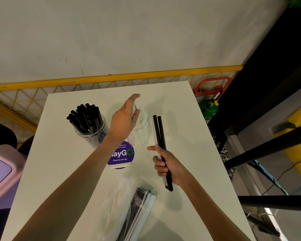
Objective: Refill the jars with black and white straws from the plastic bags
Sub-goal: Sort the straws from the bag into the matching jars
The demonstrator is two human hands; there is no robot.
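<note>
black-straw jar, white-straw jar, black straws held

Black plastic straws and white plastic straws contrast on the flat white table; the round purple sign bears white lettering; the yellow wire lattice shows triangles.

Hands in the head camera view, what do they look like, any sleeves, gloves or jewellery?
The left hand and right hand are bare, with no gloves, and no rings or watch show. The left forearm and right forearm are uncovered to the frame's edge; no sleeve is in view.
</note>
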